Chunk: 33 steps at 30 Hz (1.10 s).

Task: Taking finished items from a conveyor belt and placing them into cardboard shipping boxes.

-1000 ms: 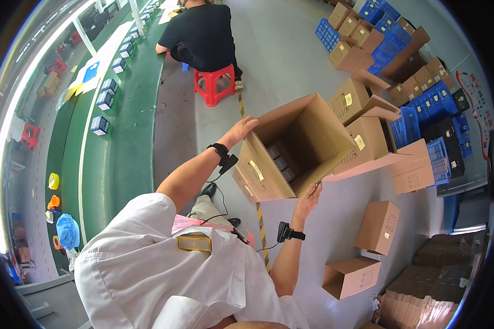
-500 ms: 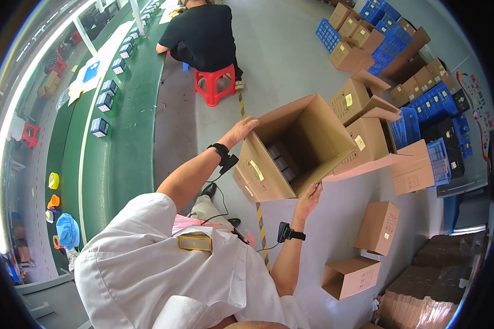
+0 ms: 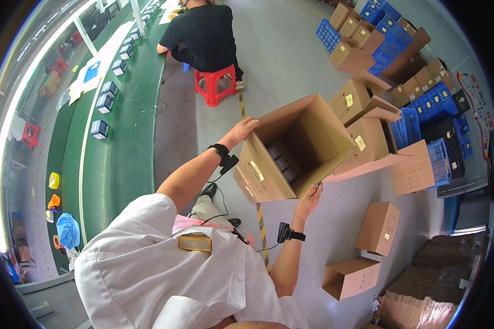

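I hold a large open brown cardboard box tilted in the air in front of me. My left hand grips its upper left rim. My right hand holds its lower edge from beneath. Several small dark boxes lie at the bottom inside it. A black band sits on each wrist, with cables running back to my chest.
A long green conveyor table with small boxes runs along the left. A person in black sits on a red stool ahead. Stacked cardboard boxes and blue crates stand at right; more cartons lie on the grey floor.
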### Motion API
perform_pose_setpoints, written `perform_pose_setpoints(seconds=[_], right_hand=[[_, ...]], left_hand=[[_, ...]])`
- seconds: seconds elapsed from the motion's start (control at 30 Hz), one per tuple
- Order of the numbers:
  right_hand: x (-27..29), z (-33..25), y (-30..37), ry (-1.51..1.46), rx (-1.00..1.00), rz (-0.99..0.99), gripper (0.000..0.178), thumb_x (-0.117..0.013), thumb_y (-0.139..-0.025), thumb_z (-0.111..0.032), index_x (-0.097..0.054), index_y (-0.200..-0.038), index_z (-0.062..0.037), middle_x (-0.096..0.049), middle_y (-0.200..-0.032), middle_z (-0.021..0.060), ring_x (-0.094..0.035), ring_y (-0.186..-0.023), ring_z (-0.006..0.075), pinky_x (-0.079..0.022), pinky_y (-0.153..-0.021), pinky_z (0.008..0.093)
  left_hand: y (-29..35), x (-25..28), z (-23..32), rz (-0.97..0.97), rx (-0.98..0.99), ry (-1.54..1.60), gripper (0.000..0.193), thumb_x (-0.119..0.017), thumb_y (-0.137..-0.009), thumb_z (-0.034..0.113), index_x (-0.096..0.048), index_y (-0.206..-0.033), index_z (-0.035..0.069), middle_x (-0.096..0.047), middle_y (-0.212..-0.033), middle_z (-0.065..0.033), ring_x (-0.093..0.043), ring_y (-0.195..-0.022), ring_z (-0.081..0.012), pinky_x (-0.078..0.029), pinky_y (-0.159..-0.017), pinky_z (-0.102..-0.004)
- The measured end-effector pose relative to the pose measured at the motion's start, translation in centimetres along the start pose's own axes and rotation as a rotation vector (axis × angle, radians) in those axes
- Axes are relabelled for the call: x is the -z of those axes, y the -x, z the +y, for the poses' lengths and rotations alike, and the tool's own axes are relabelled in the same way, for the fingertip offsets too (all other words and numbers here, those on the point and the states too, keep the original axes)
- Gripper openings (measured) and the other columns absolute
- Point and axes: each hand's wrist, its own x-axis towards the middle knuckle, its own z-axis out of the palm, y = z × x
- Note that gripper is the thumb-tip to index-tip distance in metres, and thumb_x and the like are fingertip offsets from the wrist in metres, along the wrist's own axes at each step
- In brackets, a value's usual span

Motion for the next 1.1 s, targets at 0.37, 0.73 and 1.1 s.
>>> perform_pose_setpoints(seconds=[0.37,0.73,1.1], right_hand=[[-0.09,0.35,-0.01,-0.020,0.004,0.002,0.044,-0.039,-0.098,-0.027,-0.043,-0.130,0.0027,-0.051,-0.126,0.0257,-0.048,-0.114,0.0406,-0.038,-0.096,0.0437],[-0.01,0.55,-0.19,-0.011,0.009,-0.013,0.048,-0.036,-0.098,-0.031,-0.043,-0.134,0.0004,-0.049,-0.132,0.0224,-0.048,-0.118,0.0382,-0.037,-0.099,0.0405],[-0.15,0.95,-0.23,-0.027,0.006,-0.009,0.047,-0.036,-0.098,-0.030,-0.043,-0.134,-0.0001,-0.050,-0.131,0.0225,-0.048,-0.118,0.0384,-0.038,-0.099,0.0407]], left_hand=[[0.02,0.11,0.15,-0.012,0.011,-0.036,0.048,-0.046,-0.094,0.044,-0.053,-0.114,0.002,-0.058,-0.104,-0.0071,-0.051,-0.101,-0.0174,-0.038,-0.093,-0.0301],[-0.19,0.12,-0.09,-0.016,0.013,-0.013,0.047,-0.046,-0.094,0.043,-0.053,-0.114,0.002,-0.059,-0.106,-0.0072,-0.051,-0.103,-0.0168,-0.037,-0.094,-0.0294],[-0.06,-0.08,0.09,-0.001,-0.003,-0.010,0.047,-0.046,-0.094,0.045,-0.053,-0.111,0.002,-0.058,-0.102,-0.0060,-0.050,-0.100,-0.0164,-0.037,-0.092,-0.0297]])
